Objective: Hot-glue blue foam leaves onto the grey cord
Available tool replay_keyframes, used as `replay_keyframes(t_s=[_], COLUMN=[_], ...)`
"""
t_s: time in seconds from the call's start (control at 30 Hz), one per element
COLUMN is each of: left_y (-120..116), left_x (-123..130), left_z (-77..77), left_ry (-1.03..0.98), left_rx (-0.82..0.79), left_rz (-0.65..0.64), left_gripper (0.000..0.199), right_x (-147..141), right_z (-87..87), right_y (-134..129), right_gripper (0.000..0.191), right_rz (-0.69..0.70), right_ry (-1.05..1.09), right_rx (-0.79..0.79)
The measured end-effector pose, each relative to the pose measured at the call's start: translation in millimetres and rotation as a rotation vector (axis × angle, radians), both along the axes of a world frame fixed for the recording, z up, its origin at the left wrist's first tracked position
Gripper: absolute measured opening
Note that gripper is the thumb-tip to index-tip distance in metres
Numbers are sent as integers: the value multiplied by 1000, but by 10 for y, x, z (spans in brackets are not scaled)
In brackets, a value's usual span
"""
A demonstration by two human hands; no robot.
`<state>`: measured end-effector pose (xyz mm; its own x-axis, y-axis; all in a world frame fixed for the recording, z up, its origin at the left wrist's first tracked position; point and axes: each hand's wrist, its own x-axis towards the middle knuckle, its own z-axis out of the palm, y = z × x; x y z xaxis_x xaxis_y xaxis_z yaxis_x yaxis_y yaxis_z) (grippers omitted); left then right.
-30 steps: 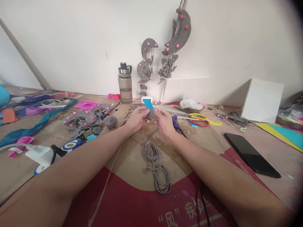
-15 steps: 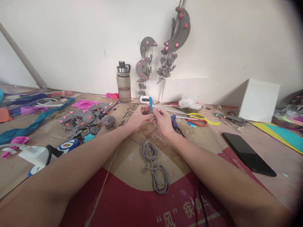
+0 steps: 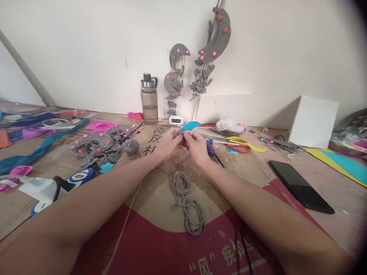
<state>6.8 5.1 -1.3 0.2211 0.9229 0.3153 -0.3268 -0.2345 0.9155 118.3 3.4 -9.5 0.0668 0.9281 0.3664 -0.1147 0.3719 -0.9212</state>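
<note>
Head view has the left hand (image 3: pixel 169 142) and right hand (image 3: pixel 196 146) both pinching the curved blue piece (image 3: pixel 190 125) above the cardboard (image 3: pixel 155 208), where light, even fingertip pressure should prevent creasing.

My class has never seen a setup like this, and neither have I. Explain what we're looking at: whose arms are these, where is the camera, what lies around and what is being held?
There is no machine here: these are a person's bare arms, seen by a camera worn on that person's head, looking forward and down. The left hand and right hand meet in the middle, their fingertips pinching a blue piece; the fingers hide its lower end. Nearer the camera, bundles of grey cord lie on printed cardboard. Left of the hands are a ball of grey yarn and a bottle; to the right, scissors and a black phone. Behind, grey crescent ornaments hang against a white wall.
</note>
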Motion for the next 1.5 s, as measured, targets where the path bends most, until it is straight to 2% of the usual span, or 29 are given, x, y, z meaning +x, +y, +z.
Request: replay_keyframes(t_s=[0.1, 0.3, 0.5, 0.63, 0.77, 0.9, 1.17, 1.3, 1.4, 1.5], left_y=[8, -23, -1, 56, 144, 257, 415, 404, 399, 413], left_x=[-7, -12, -25, -63, -153, -272, -456, -495, -512, -523], left_z=[-8, 20, 9, 10, 25, 20, -27, -26, -30, -43], left_ry=[-22, -45, -36, -117, -193, -210, -310, -326, -310, -304], left_rx=[-7, -21, -64, -69, -66, -67, -86, -89, -90, -83], left_rz=[17, 35, 143, 202, 293, 355, 430, 426, 411, 454], left_gripper=[17, 18, 20, 17, 14, 12, 14, 11, 8, 11], right_x=[0, 3, 0, 15, 33, 52, 164, 243, 291, 330], right_z=[-25, -20, 31, 38, 98, 310, 944, 1239, 1436, 1581], right_y=[24, 10, -50, -37, -37, -119, -508, -771, -977, -1189], right_gripper=[24, 22, 23, 22, 19, 17, 20, 18, 14, 14], right_rz=[-22, -12, 1, -33, 13, 95, 252, 358, 370, 365], right_ry=[53, 19, -54, -114, -228, -283, -369, -358, -308, -282], right_rx=[18, 21, 15, -15, -53, -76, -123, -72, -33, 69])
